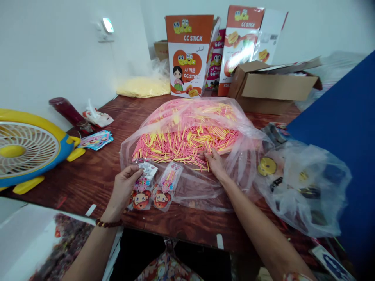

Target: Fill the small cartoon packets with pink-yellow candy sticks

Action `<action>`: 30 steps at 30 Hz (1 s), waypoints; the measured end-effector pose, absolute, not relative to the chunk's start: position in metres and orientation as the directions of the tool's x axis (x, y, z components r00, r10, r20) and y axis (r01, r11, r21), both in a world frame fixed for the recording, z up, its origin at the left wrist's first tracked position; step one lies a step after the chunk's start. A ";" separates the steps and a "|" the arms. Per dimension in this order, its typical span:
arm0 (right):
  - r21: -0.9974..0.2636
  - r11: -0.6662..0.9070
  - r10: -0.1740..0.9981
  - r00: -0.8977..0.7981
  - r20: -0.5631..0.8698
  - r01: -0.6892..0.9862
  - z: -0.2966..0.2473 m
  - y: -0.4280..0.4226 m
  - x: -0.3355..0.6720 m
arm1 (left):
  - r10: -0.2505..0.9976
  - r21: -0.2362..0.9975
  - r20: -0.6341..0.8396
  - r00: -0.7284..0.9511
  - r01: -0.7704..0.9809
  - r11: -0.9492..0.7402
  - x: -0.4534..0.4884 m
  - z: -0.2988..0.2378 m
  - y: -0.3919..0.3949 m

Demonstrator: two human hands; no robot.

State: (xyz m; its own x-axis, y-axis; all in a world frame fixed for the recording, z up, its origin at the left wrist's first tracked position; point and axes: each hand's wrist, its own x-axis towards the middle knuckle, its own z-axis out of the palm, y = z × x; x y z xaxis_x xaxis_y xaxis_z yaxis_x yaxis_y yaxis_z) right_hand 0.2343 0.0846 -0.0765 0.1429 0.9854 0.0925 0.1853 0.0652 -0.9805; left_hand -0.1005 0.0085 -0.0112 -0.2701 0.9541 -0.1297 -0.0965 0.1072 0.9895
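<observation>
My left hand pinches the top edge of a small clear printed packet with a cartoon face on its lower part. Just right of it lies a second packet of the same print, with a few yellow sticks showing inside. A large heap of thin pink and yellow sticks spills from the mouth of a big clear plastic bag. My right hand is at the heap's front right edge, its fingers closed around a few sticks; how many is hidden.
A yellow and blue fan stands left, beside small packets, tissues and a dark red bottle. Behind are a CC Stick box and an open cardboard box. A plastic bag sits right, near a blue panel.
</observation>
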 end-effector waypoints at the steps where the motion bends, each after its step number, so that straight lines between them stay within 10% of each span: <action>1: -0.979 0.067 0.986 0.137 0.094 0.192 -0.076 0.083 0.234 | 0.954 0.988 -0.136 -0.269 -0.110 0.110 -0.101 -0.012 0.009; 21: -0.980 0.099 0.975 0.181 0.130 0.173 -0.073 0.081 0.240 | 0.944 0.975 -0.199 -0.261 -0.150 0.164 -0.098 -0.009 0.003; 30: -0.907 0.026 0.986 0.137 0.092 0.420 -0.071 0.083 0.242 | 0.945 0.970 -0.206 -0.255 -0.177 0.164 -0.096 -0.008 0.003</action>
State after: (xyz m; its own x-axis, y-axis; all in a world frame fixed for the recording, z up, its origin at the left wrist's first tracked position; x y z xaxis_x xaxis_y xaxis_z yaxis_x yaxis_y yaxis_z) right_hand 0.2417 0.0829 -0.0711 0.1373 0.9863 0.0919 0.4201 0.0260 -0.9071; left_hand -0.0957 0.0025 -0.0075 -0.2549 0.9448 -0.2059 -0.1770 0.1638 0.9705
